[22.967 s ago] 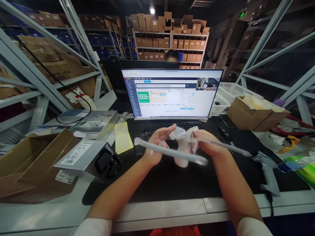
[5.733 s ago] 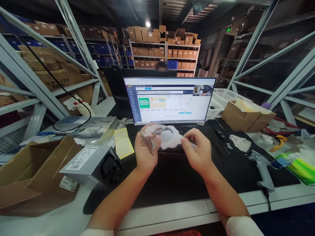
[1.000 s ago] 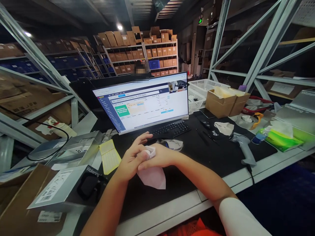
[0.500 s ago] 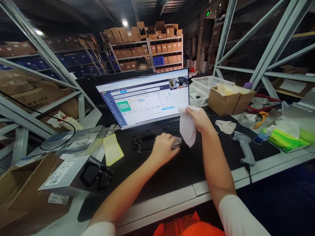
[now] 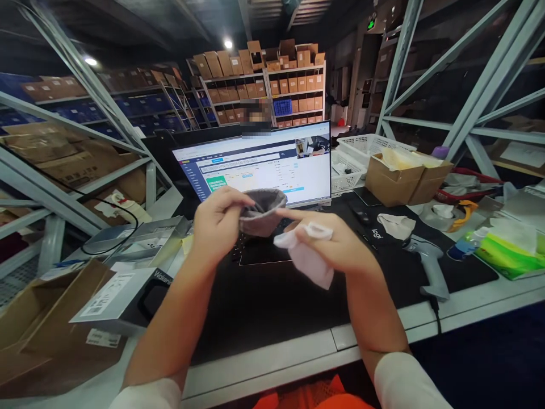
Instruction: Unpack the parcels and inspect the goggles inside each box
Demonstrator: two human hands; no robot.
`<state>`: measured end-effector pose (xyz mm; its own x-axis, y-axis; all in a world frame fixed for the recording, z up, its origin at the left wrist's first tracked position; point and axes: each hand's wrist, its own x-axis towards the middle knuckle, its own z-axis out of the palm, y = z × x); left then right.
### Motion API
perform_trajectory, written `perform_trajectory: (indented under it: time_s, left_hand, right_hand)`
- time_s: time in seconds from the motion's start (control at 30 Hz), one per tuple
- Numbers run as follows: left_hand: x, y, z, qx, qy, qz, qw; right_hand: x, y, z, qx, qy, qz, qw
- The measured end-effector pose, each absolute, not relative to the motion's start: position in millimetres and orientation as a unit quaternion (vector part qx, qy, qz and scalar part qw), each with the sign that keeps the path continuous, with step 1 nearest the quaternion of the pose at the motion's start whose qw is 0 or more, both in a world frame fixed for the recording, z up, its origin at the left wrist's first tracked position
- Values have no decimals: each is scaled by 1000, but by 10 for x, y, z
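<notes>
In front of the laptop [image 5: 298, 170], my left hand [image 5: 219, 221] pinches a small grey fabric pouch [image 5: 264, 221] by its left rim. The pouch's mouth gapes upward and shows a dark inside. My right hand [image 5: 336, 241] has a crumpled white cloth [image 5: 313, 264] gripped in its fingers, with part hanging below. Its index finger reaches left to the pouch's right rim. The two hands and the pouch cover much of the keyboard and the lower screen.
Right of the laptop are a handheld scanner [image 5: 428, 264], a pale cloth pouch [image 5: 397, 225], a cardboard box [image 5: 389, 179], a tissue pack [image 5: 502, 253] and a white basket [image 5: 370, 142]. A Wakening box [image 5: 119, 295] and an open carton [image 5: 55, 335] stand at left.
My left hand has left the laptop's touchpad area and lifted the grey pouch. The right hand has come lower with the white cloth, its index finger now extended to the pouch. The view shifted slightly.
</notes>
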<state>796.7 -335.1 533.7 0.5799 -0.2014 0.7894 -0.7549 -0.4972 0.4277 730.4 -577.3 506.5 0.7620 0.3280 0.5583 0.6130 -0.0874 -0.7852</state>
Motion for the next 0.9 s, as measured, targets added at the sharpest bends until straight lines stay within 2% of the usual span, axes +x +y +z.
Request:
perform_trajectory:
  time_s: [0.13,0.3,0.4,0.5,0.6,0.7,0.8,0.9]
  left_hand:
    - [7543,-3027,5351,831,-340,280,341]
    - [7539,-2738,4902,873,-270,301,273]
    - [7678,-2631,4730,880,-285,241,294]
    - [7776,-2576,4680,874,-306,171,336]
    - [7805,-2618,4656,863,-323,98,376]
    - [7771,-2760,4627,836,-339,11,432]
    - [7713,-2897,4610,783,-352,-61,510]
    - [7689,-2928,4601,750,-342,-108,557]
  right_hand:
    - [7202,-5426,5039,-749,-403,-91,519]
    - [7306,-5130,4911,-792,-463,-14,399]
    - [7349,-5138,4901,-746,-490,54,448]
    - [7362,-5254,4908,-678,-424,88,594]
    - [7411,-5290,4887,-596,-278,-13,753]
    - [7497,-5124,4838,-497,-124,-189,838]
    - [7576,-4880,4755,-455,-84,-290,838]
    - [7632,-4787,4657,-482,-138,-380,778]
